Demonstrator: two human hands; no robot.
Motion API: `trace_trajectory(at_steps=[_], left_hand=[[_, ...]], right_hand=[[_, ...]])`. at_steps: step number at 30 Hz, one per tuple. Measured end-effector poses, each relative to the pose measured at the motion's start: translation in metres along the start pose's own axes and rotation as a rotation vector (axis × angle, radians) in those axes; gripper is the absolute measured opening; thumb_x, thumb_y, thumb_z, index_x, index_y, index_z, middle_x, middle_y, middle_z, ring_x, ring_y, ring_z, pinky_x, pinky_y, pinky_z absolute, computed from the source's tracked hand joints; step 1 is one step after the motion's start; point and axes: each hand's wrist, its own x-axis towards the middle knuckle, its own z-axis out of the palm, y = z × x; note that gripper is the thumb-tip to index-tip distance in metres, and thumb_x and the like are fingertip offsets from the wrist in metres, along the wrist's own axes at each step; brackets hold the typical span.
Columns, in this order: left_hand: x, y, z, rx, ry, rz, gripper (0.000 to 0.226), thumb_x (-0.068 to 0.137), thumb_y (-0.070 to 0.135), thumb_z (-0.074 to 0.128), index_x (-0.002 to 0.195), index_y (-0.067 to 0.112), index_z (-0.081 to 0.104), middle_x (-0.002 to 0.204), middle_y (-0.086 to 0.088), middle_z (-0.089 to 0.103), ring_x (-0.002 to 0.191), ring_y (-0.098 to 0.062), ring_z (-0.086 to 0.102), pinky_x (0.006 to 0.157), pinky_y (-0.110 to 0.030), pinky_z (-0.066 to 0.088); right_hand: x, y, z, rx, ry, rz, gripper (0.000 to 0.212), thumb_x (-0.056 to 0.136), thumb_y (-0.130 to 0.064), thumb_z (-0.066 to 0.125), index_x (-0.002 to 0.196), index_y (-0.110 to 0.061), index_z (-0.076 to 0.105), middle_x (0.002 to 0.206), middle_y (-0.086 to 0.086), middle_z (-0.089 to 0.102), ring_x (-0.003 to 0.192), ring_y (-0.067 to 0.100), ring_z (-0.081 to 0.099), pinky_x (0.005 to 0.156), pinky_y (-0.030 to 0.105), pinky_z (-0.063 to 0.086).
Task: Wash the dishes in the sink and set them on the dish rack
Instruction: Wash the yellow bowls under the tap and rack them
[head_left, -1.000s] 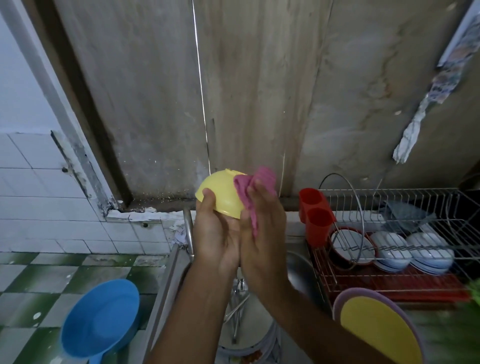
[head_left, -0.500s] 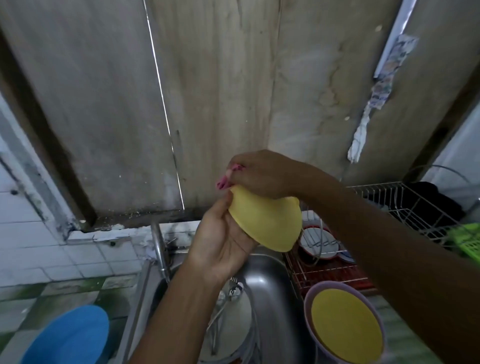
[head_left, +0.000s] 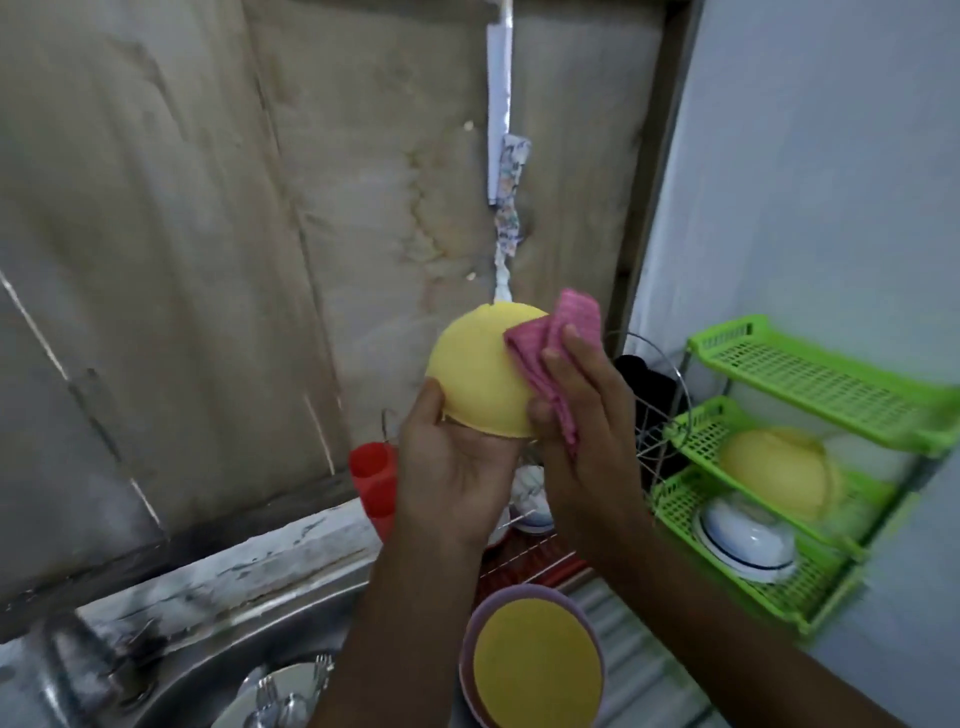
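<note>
Both forearms rise from the lower edge and meet in mid-air, above the gap between the sink and the wire dish rack. The left hand has its grip curled round the lower rim of the yellow bowl, thumb on the outside, holding it tilted with the base up. The right hand lays its fingers almost straight over the pink cloth, pressing it to the bowl's right side, the thumb pinching the cloth below.
</note>
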Motion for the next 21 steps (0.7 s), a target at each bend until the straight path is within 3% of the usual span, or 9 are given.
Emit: trace_trajectory(at_steps=[3, 5, 7, 9, 13, 17, 21], left_hand=[[0.025, -0.041, 0.003, 0.049, 0.049, -0.012, 0.047, 0.109, 0.039, 0.036, 0.144, 0.014, 0.052, 0.139, -0.018, 0.062, 0.125, -0.039, 0.059, 0.095, -0.057, 0.054], [0.042, -0.068, -0.001, 0.079, 0.072, -0.042, 0.046, 0.109, 0.039, 0.037, 0.145, 0.015, 0.052, 0.141, -0.015, 0.062, 0.126, -0.037, 0.059, 0.098, -0.057, 0.050], [0.057, -0.093, -0.009, 0.102, 0.096, -0.095, 0.046, 0.110, 0.038, 0.035, 0.146, 0.015, 0.051, 0.142, -0.014, 0.060, 0.121, -0.035, 0.061, 0.084, -0.052, 0.058], [0.072, -0.118, -0.020, 0.125, 0.120, -0.160, 0.046, 0.111, 0.039, 0.033, 0.148, 0.017, 0.048, 0.145, -0.015, 0.057, 0.122, -0.036, 0.060, 0.074, -0.050, 0.062], [0.093, -0.172, -0.031, 0.272, 0.161, -0.303, 0.045, 0.110, 0.040, 0.036, 0.146, 0.016, 0.049, 0.142, -0.017, 0.058, 0.127, -0.039, 0.058, 0.087, -0.054, 0.056], [0.116, -0.207, -0.039, 0.621, 0.203, -0.306, 0.022, 0.107, 0.031, 0.050, 0.118, 0.020, 0.066, 0.118, -0.007, 0.069, 0.106, -0.025, 0.066, 0.071, -0.038, 0.058], [0.143, -0.232, -0.039, 0.992, 0.187, -0.297, 0.019, 0.104, 0.020, 0.053, 0.105, 0.018, 0.071, 0.097, 0.004, 0.071, 0.080, -0.012, 0.063, 0.048, -0.018, 0.049]], right_hand=[[-0.015, 0.033, -0.029, 0.287, 0.176, 0.532, 0.042, 0.108, -0.036, 0.042, 0.146, -0.020, 0.048, 0.146, 0.007, 0.052, 0.135, 0.018, 0.049, 0.113, 0.042, 0.040], [-0.030, 0.063, -0.050, 0.388, 0.199, 0.820, 0.035, 0.108, -0.032, 0.044, 0.141, -0.025, 0.055, 0.134, -0.005, 0.063, 0.123, 0.009, 0.058, 0.109, 0.046, 0.045], [-0.045, 0.088, -0.072, 0.642, 0.170, 1.013, 0.033, 0.109, -0.029, 0.044, 0.139, -0.030, 0.059, 0.133, -0.010, 0.066, 0.123, 0.012, 0.062, 0.109, 0.049, 0.046], [-0.057, 0.100, -0.091, 0.879, 0.195, 1.161, 0.036, 0.110, -0.030, 0.041, 0.141, -0.023, 0.057, 0.137, -0.001, 0.065, 0.126, 0.021, 0.062, 0.109, 0.049, 0.046], [-0.083, 0.124, -0.119, 1.027, 0.288, 1.260, 0.041, 0.104, -0.029, 0.046, 0.138, -0.009, 0.057, 0.136, 0.011, 0.065, 0.126, 0.030, 0.061, 0.108, 0.048, 0.048], [-0.105, 0.164, -0.143, 1.065, 0.376, 1.352, 0.036, 0.104, -0.015, 0.049, 0.138, -0.009, 0.057, 0.137, 0.012, 0.064, 0.129, 0.033, 0.059, 0.114, 0.052, 0.040], [-0.114, 0.193, -0.162, 1.104, 0.506, 1.387, 0.048, 0.089, -0.013, 0.059, 0.137, -0.006, 0.057, 0.140, 0.013, 0.061, 0.136, 0.037, 0.050, 0.115, 0.055, 0.037]])
